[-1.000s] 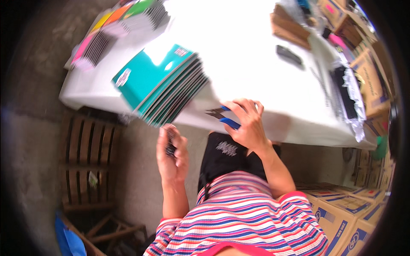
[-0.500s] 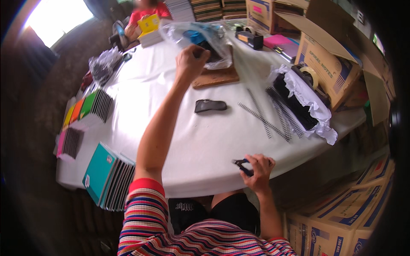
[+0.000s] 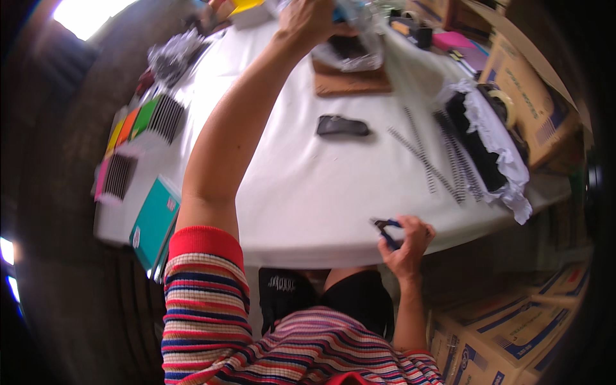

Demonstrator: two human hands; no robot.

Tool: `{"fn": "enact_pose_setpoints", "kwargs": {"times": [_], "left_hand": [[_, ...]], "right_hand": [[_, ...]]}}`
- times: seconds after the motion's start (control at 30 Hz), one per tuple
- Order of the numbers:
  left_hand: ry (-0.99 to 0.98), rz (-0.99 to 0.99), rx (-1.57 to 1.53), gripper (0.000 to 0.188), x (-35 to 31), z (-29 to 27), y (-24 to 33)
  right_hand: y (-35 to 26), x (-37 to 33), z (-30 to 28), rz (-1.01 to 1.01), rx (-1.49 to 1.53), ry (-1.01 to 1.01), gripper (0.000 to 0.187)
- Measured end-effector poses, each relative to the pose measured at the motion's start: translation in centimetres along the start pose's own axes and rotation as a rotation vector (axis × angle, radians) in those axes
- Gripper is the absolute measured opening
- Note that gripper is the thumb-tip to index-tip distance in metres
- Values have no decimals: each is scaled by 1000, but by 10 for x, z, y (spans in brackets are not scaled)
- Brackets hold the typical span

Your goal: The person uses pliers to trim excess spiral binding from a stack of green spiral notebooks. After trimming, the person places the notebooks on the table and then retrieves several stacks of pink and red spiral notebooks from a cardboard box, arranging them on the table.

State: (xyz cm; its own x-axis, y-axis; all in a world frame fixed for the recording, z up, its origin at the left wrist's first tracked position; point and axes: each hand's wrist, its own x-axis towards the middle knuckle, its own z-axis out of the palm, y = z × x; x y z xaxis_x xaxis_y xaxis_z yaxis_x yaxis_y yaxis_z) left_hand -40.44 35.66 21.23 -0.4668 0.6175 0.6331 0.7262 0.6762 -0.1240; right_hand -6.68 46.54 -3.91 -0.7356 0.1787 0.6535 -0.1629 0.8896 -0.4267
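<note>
Along the table's near edge, my right hand (image 3: 410, 242) is closed round a small pair of dark-handled pliers (image 3: 390, 240), their jaws pointing left. My left arm stretches far across the table. At the top edge of the picture is my left hand (image 3: 307, 20), beside a clear plastic bag (image 3: 366, 54); its fingers are cut off and blurred, so what they hold, if anything, is hidden. Under the bag lies a brown wooden board (image 3: 353, 83). Between my hands rests a black oblong object (image 3: 343, 126). Several loose spiral wire coils (image 3: 427, 163) lie to its right.
At right, a white-paper-lined box (image 3: 478, 141) holds black coils, with a carton (image 3: 523, 96) behind it. Stacked spiral notebooks (image 3: 151, 119) and a teal notebook (image 3: 153, 221) stand at left. More cartons (image 3: 507, 333) are at lower right. A grey plastic bag (image 3: 172, 58) lies far left.
My left hand has reached farther away, to the top edge of the view. The view has shifted, so the table things sit higher and farther right. My right hand keeps hold of the pliers.
</note>
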Motion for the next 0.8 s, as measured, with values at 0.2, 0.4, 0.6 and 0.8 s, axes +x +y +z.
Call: {"fn": "enact_pose_setpoints", "kwargs": {"times": [0.2,0.4,0.6,0.8], "left_hand": [[-68,-564,57,49,-207,-190,20],[888,-1154,-379,93,-462,-292,-9],[627,-1791,-1488,105,-562,-212,37],[589,-1711,-1617,108,-569,-193,37]], "right_hand": [[-46,-14,-1,103,209,26,40],[-144,-41,21,-97,502,-227,39],[-223,-50,62,-530,412,-591,48],[-258,-58,105,-546,365,-540,49]]}}
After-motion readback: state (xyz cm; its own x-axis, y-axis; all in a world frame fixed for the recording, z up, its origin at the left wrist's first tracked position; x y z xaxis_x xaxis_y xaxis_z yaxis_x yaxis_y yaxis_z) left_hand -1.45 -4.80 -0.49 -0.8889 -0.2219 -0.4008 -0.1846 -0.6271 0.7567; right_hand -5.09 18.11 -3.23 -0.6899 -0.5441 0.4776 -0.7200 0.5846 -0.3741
